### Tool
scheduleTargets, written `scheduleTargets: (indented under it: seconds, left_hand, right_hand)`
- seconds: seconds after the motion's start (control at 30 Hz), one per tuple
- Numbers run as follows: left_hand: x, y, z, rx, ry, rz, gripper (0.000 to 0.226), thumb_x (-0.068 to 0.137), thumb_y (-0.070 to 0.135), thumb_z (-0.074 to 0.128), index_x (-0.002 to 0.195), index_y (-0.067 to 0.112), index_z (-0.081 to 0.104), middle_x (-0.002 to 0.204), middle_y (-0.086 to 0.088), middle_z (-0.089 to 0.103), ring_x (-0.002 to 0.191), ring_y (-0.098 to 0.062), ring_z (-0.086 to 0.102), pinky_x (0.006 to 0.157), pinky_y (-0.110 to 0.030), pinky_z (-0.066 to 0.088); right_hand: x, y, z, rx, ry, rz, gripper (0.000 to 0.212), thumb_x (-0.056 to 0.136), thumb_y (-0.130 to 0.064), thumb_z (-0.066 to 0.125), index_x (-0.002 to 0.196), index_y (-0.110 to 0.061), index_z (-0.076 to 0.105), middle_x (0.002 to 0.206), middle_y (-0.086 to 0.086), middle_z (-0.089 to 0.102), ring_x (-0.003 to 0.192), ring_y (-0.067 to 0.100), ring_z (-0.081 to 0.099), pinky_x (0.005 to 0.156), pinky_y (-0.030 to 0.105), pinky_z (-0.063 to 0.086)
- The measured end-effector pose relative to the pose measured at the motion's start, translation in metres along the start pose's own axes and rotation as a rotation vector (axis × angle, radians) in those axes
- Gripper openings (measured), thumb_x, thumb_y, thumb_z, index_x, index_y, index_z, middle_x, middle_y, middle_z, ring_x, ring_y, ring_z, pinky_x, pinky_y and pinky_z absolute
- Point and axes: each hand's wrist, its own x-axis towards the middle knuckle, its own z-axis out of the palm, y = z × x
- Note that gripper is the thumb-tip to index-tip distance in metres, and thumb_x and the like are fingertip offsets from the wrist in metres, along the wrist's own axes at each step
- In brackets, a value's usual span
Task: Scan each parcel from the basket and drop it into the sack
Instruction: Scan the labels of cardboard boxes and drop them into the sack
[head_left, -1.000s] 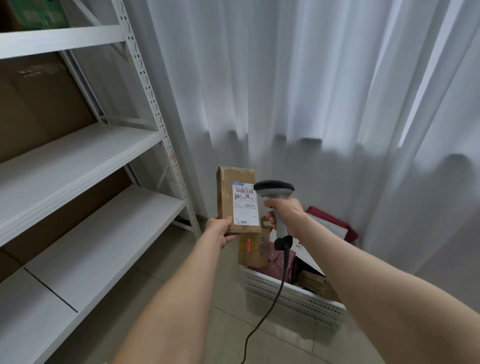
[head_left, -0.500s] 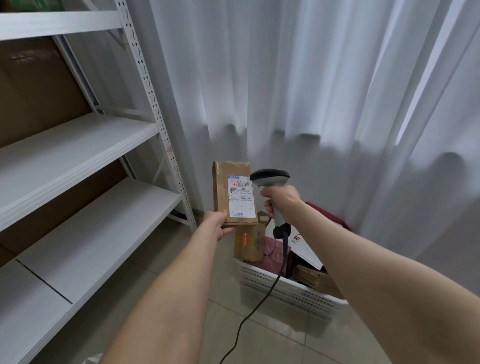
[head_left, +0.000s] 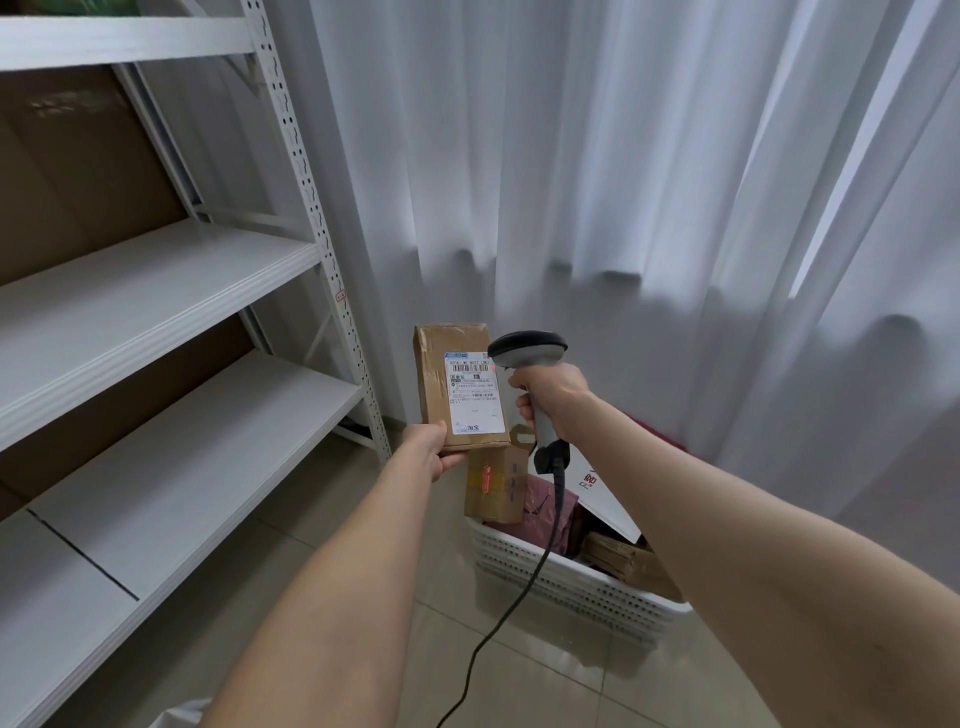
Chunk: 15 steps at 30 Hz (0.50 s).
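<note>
My left hand (head_left: 434, 448) grips the bottom edge of a flat brown cardboard parcel (head_left: 434, 387) and holds it upright, its white shipping label facing me. My right hand (head_left: 553, 397) grips the handle of a grey barcode scanner (head_left: 527, 351), whose head sits right beside the label's top edge; a small red dot shows there. Below them a white perforated basket (head_left: 571, 582) stands on the floor with several more parcels, among them a brown box (head_left: 493, 486) and a pink bag (head_left: 548, 512). A pale edge at the bottom, perhaps the sack (head_left: 179, 716), is barely visible.
A white metal shelving rack (head_left: 156, 291) with brown cardboard behind it fills the left side. White curtains (head_left: 623, 182) hang behind the basket. The scanner's black cable (head_left: 511, 613) trails down over the tiled floor (head_left: 519, 675).
The parcel and scanner stay together while the view shifts; the scanner head now sits closer to the label's barcode, where a red dot has appeared.
</note>
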Motion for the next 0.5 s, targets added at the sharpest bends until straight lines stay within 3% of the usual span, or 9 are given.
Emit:
scheduleTargets:
  seconds: [0.17, 0.5]
  left_hand:
    - [-0.0032, 0.0016, -0.0019, -0.015, -0.007, 0.003, 0.024, 0.099, 0.012, 0.048, 0.121, 0.003, 0.051, 0.116, -0.018, 0.065, 0.103, -0.032, 0.066, 0.088, -0.048, 0.055]
    - [-0.0058, 0.0020, -0.0057, -0.020, -0.010, 0.006, 0.025, 0.100, 0.010, 0.046, 0.123, 0.003, 0.050, 0.116, -0.019, 0.065, 0.105, -0.032, 0.065, 0.089, -0.049, 0.054]
  right_hand:
    - [0.0024, 0.0053, 0.0022, 0.029, -0.028, -0.019, 0.020, 0.088, -0.017, 0.067, 0.100, -0.005, 0.058, 0.059, 0.008, 0.059, 0.045, 0.015, 0.049, 0.050, 0.025, 0.045]
    - [-0.0024, 0.0044, 0.0044, 0.006, -0.022, -0.033, 0.012, 0.089, -0.013, 0.063, 0.095, -0.005, 0.057, 0.059, 0.008, 0.058, 0.043, 0.015, 0.047, 0.047, 0.025, 0.044]
